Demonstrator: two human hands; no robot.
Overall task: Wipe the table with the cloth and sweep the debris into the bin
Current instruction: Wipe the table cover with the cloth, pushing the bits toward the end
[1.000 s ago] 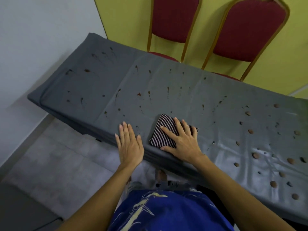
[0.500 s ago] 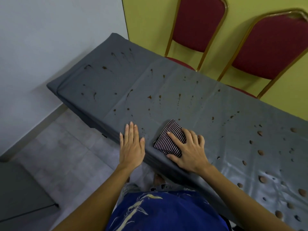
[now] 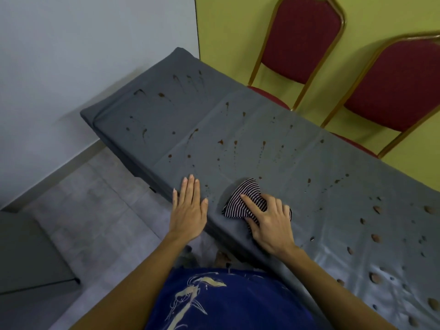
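Fingers [image 3: 252, 202] of the right hand [image 3: 271, 225] bunch the striped cloth [image 3: 245, 196], low centre of frame on the bench [image 3: 309, 148]; left hand [image 3: 189, 208] lies flat, fingers together. Wiping is under way; next, likely push toward the brown debris [image 3: 376, 236] at right; no bin visible

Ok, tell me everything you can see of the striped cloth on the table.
The cloth is soft fabric with thin dark and pale stripes, bunched into a rumpled wad rather than spread flat. It lies on the grey table cover near the front edge. The right hand presses on it, fingers bent and gathering its right side, forefinger stretched across the top. The left hand lies flat beside it, apart from it.
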